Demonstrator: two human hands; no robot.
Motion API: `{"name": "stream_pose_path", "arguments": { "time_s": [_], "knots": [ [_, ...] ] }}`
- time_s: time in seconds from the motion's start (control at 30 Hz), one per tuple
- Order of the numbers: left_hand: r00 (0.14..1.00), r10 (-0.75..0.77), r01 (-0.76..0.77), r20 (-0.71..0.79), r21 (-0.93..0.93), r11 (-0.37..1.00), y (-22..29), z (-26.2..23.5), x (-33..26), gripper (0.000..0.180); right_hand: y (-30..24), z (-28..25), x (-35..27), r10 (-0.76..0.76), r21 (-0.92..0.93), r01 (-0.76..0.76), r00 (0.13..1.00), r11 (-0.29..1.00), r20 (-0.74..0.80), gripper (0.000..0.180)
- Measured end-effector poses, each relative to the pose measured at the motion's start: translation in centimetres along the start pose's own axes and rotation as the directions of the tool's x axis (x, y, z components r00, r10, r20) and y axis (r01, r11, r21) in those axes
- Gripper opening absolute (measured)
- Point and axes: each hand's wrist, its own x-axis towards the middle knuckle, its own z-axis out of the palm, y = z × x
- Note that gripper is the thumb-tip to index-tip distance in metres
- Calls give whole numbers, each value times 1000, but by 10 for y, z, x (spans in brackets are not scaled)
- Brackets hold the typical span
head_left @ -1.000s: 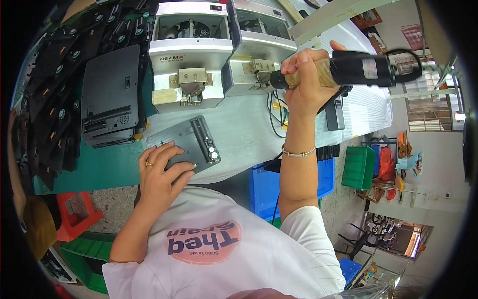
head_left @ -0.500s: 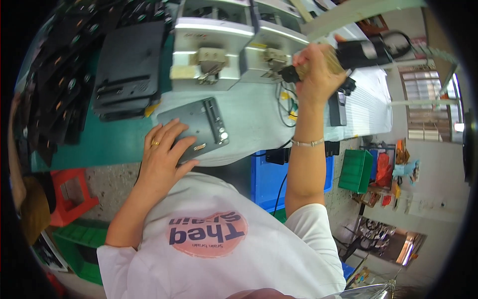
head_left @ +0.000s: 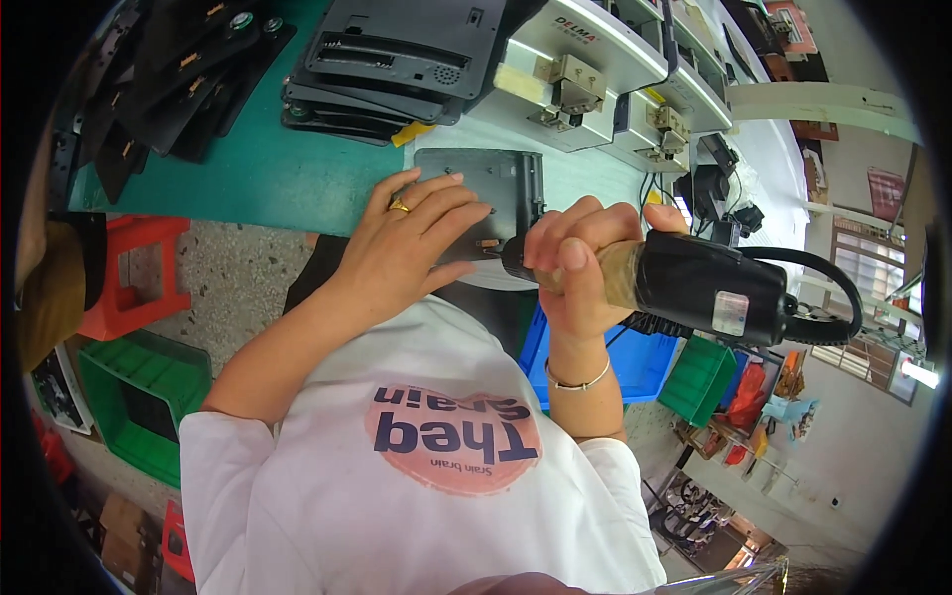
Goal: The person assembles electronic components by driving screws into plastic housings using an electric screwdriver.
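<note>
A flat dark plastic panel (head_left: 501, 178) lies on the pale mat near the front edge of the workbench. My left hand (head_left: 416, 228) rests on its left part with fingers spread, holding it down. My right hand (head_left: 580, 258) is wrapped around the taped grip of a black electric screwdriver (head_left: 704, 288), held nearly level. Its tip reaches the panel's lower edge, beside a small copper-coloured strip (head_left: 488, 242). Whether the bit touches a screw there is too small to tell. The screwdriver's black cable loops at its rear end.
Behind the panel stands a stack of similar black panels (head_left: 397, 59); more panels (head_left: 188, 79) are heaped at far left. White machines with metal fixtures (head_left: 575, 87) line the back. A red stool (head_left: 139, 278), green crate (head_left: 149, 407) and blue crate (head_left: 640, 362) are below. Another person's sleeve (head_left: 50, 307) shows at left.
My right hand has brought the electric screwdriver from the machines at the back right down to the panel's lower edge. My left hand has stayed on the panel. The whole view has shifted.
</note>
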Motion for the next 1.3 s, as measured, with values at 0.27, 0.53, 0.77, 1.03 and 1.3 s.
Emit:
{"name": "stream_pose_path", "arguments": {
  "time_s": [0.27, 0.53, 0.77, 1.03, 1.3],
  "knots": [
    [1000, -4, 4, 5, 1, 1000, -4, 2, -3, 61, 9, 5, -1, -6, -48, 6, 1000, 999, -3, 54],
    [1000, -24, 24, -10, -24, 999, -3, 4, -3, 59, 15, 5, -4, -38, -141, 42, 999, 989, 35, 53],
    [999, -17, 16, -33, -46, 999, -4, 4, -3, 59, 11, 21, 0, 15, -149, -20, 999, 989, -37, 59],
    [999, -23, 20, -36, -88, 996, -7, 4, -3, 60, 13, 17, -6, 12, -208, -11, 1000, 978, 0, 57],
    [999, -33, 31, -22, -104, 994, -7, 2, -1, 60, 12, 17, -7, 12, -263, -6, 1000, 965, 21, 57]
  ]
}}
